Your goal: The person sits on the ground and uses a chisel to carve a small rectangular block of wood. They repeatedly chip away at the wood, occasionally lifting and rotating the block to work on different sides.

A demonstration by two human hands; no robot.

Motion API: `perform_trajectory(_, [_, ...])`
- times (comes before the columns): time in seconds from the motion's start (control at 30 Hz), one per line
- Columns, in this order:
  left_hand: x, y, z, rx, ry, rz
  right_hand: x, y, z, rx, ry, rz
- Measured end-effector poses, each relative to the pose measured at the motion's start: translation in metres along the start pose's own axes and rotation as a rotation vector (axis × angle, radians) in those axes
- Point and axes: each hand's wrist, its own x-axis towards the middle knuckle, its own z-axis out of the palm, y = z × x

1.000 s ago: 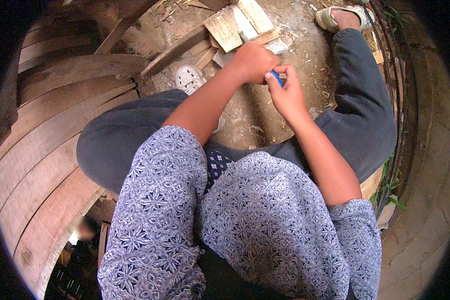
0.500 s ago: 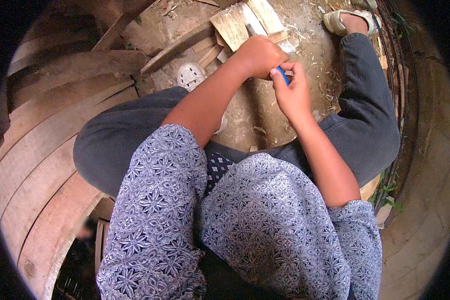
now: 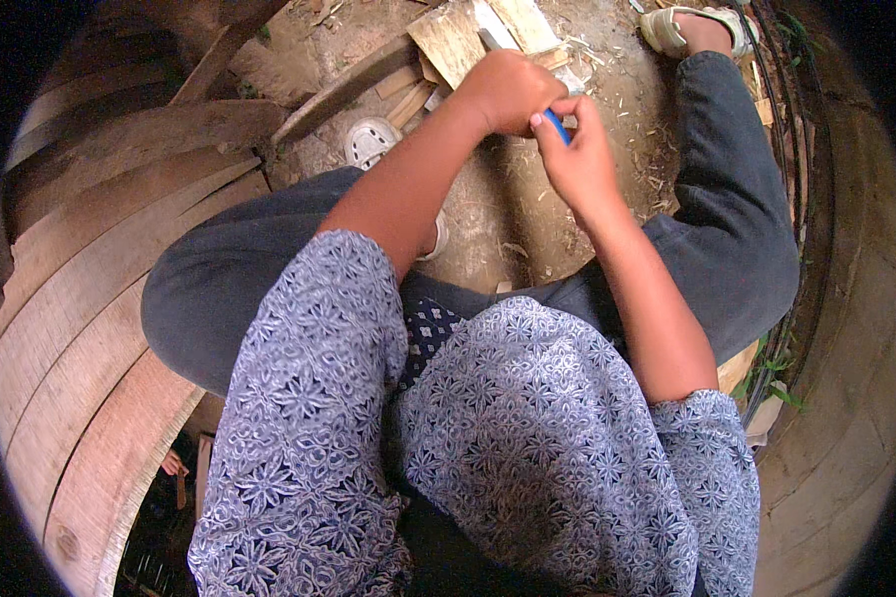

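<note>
My left hand (image 3: 511, 92) is closed into a fist, knuckles up, over the ground between my knees. What its fingers hold, if anything, is hidden beneath it. Against its right side, my right hand (image 3: 579, 157) pinches a slim blue object (image 3: 557, 126) between thumb and fingers. Only a short blue length shows, so its kind is unclear. Just beyond my left hand lie pale flat wood pieces (image 3: 446, 42) and a narrow grey block (image 3: 490, 40).
Wood shavings (image 3: 599, 62) litter the dirt ground. Long boards (image 3: 80, 328) line the left side, and black cables (image 3: 794, 149) run along the right. A plank edge (image 3: 343, 92) stands beyond my light clog (image 3: 370, 141). Another person's hand (image 3: 173, 464) shows at lower left.
Both hands have shifted slightly away from me, still together, while the whole view moved a little. The other person's hand at lower left has come into clearer sight.
</note>
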Motion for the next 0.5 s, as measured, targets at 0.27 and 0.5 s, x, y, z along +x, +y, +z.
perform_trajectory(0.27, [-0.006, 0.013, -0.001, 0.029, -0.056, 0.032, -0.017, 0.01, -0.001, 0.062, -0.026, 0.052])
perform_trajectory(0.5, [0.001, -0.035, 0.001, 0.063, -0.035, 0.096, 0.006, 0.008, 0.021, 0.056, 0.033, -0.033])
